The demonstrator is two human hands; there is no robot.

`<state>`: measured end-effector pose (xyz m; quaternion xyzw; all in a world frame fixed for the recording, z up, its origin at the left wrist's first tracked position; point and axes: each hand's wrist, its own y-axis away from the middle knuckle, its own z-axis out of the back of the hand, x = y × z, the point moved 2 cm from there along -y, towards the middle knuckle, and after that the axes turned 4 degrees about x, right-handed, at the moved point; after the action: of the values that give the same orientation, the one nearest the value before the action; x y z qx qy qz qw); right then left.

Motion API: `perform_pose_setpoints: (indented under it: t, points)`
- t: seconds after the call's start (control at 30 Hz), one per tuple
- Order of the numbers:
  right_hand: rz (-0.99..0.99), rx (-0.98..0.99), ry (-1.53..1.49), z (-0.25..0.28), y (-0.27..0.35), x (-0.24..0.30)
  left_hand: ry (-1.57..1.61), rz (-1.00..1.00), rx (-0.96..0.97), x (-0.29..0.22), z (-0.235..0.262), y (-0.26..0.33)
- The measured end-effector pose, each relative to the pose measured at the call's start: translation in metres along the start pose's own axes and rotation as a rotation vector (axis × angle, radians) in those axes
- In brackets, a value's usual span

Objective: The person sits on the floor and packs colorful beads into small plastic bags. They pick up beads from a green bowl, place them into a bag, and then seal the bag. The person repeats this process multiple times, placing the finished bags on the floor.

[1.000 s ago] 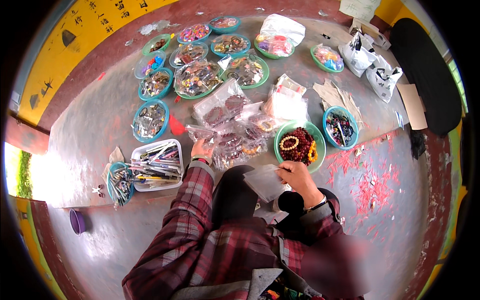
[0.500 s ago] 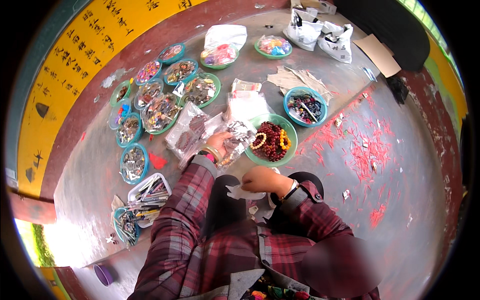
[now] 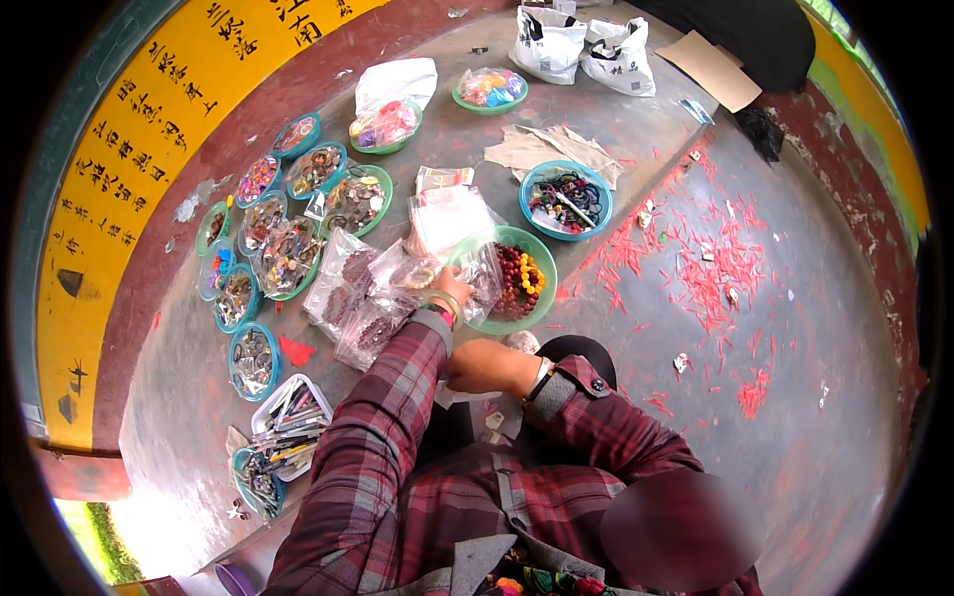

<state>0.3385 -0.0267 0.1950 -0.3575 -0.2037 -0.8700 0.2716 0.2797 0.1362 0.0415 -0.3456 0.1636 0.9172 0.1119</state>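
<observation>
Now left hand (image 3: 454, 288), fingers closed on clear bag (image 3: 483, 280), has it farther over nine-o'clock side of green bowl (image 3: 510, 326) than before; right hand (image 3: 489, 368) at left hand's five o'clock, fingers hidden, grip unclear.

Black characters (image 3: 167, 61) mark yellow wall (image 3: 60, 333) — and white bag (image 3: 618, 62).
</observation>
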Motion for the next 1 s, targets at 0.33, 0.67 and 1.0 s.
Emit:
perform_pose_setpoints:
  t: [0.33,0.67,1.0]
  points:
    - [-0.027,-0.012,0.024,-0.003,-0.007,-0.003,0.495,-0.085,0.060,-0.025,0.013,0.004]
    - [-0.060,-0.013,0.031,-0.004,-0.010,-0.007,-0.080,-0.590,-0.289,-0.060,0.032,0.006]
    - [-0.058,-0.021,0.073,-0.012,-0.013,-0.014,0.058,-0.507,-0.156,-0.081,0.056,0.011]
